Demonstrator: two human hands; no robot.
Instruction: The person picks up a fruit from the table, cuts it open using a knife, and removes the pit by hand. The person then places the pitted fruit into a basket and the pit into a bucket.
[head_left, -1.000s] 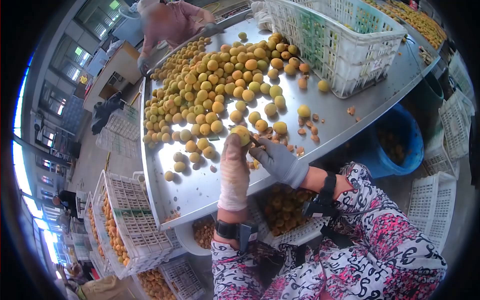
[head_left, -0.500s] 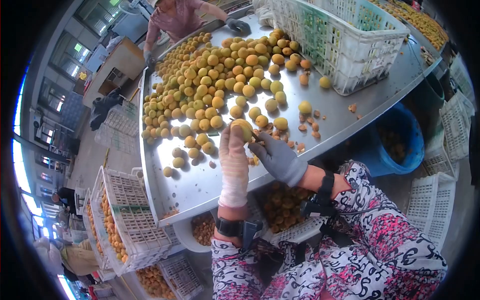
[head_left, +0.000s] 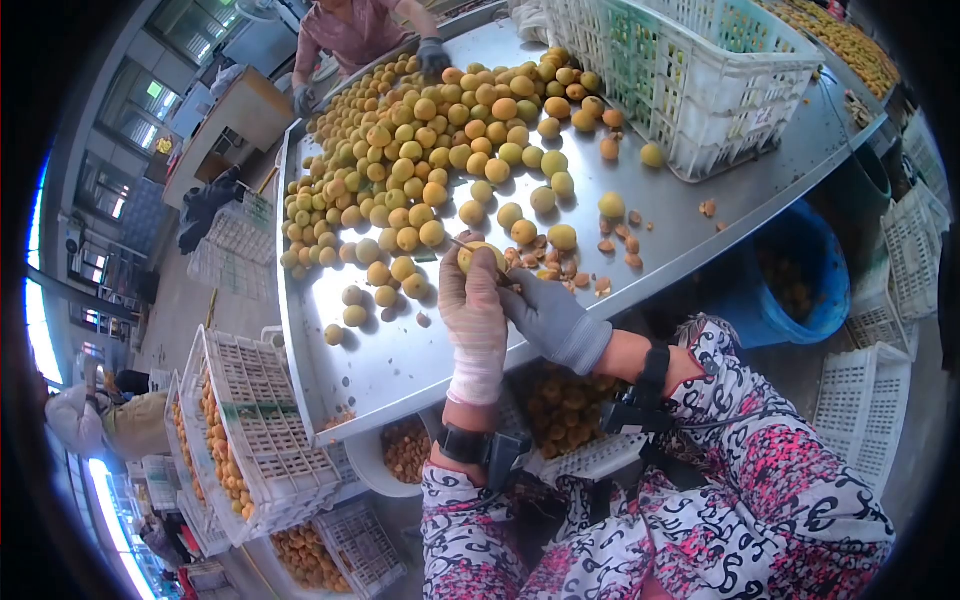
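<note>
My left hand (head_left: 474, 312), in a pale glove, has its fingers wrapped round a yellow-green fruit (head_left: 480, 257) above the front part of the metal table (head_left: 385, 365). My right hand (head_left: 555, 312), in a grey glove, is closed just right of that fruit. A thin dark item shows between the two hands, too small to make out. Beyond them lies a wide spread of yellow-green and orange fruits (head_left: 400, 165). Brown pits and fruit pieces (head_left: 568, 268) lie on the metal close to my hands.
A white crate (head_left: 710, 110) stands at the table's back right. Below the table are a blue tub (head_left: 815, 290), a white bucket of pits (head_left: 375, 480) and a crate of fruit (head_left: 590, 460). Stacked crates (head_left: 265, 430) stand left. Another person (head_left: 350, 35) works across the table.
Both my hands stay together round the fruit; the left has turned and its fingers have shifted over it. The other person's gloved hand has moved left onto the fruits.
</note>
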